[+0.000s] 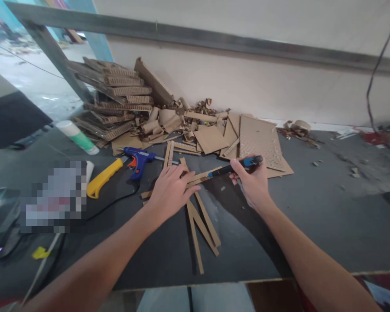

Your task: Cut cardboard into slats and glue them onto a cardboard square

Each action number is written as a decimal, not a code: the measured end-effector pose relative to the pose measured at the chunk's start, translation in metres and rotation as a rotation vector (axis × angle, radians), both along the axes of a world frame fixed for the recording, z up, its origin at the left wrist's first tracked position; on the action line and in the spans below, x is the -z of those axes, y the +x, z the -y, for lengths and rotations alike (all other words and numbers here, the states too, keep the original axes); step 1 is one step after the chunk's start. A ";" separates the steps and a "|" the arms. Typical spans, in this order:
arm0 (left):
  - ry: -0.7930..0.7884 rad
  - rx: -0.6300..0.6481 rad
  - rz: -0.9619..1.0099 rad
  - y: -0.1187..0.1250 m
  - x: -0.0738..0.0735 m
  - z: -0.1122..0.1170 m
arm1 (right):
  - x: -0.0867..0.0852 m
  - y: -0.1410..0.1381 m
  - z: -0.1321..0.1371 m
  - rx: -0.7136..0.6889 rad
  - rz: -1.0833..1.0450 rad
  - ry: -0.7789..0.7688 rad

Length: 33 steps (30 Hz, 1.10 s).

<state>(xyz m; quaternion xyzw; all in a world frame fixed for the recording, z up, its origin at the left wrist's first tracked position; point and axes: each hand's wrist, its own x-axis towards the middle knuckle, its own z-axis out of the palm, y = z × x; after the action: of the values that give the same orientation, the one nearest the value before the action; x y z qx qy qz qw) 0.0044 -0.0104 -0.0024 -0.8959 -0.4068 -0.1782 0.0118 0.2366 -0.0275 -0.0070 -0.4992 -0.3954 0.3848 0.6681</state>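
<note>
My right hand (251, 180) is closed round a black and blue utility knife (229, 169), its front end pointing left. That end meets a narrow cardboard strip (205, 174) lying crosswise on the dark table. My left hand (170, 186) holds this strip down, thumb on the near side and fingers on the far side. Below the left hand, several more cardboard strips (203, 227) fan out towards the table's front edge. Just beyond it lies a corner-shaped piece with a corrugated edge (171, 154). The knife's blade is too small to make out.
Left of my hands lie a blue glue gun (139, 160), a yellow-handled tool (104, 177) and a white-green tube (78, 138). Stacked corrugated cardboard (126, 91), scraps (165, 121) and a flat cardboard sheet (260, 141) sit along the back. A pixelated object (56, 195) is at left.
</note>
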 end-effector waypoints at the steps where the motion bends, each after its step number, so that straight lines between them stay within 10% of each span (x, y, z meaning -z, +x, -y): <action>1: -0.009 0.003 0.007 0.000 0.000 0.000 | -0.001 0.000 0.000 0.002 -0.004 0.004; 24: -0.045 0.028 -0.147 0.001 -0.011 0.007 | -0.007 -0.009 0.007 -0.034 -0.072 -0.038; 33: 0.328 0.119 -0.077 -0.001 -0.029 0.014 | -0.021 -0.003 0.009 0.010 -0.156 0.030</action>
<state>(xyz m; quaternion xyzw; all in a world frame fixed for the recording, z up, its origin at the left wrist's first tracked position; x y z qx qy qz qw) 0.0037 -0.0240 0.0271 -0.9106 -0.3177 -0.2082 0.1630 0.2332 -0.0362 0.0144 -0.4596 -0.3453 0.4131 0.7063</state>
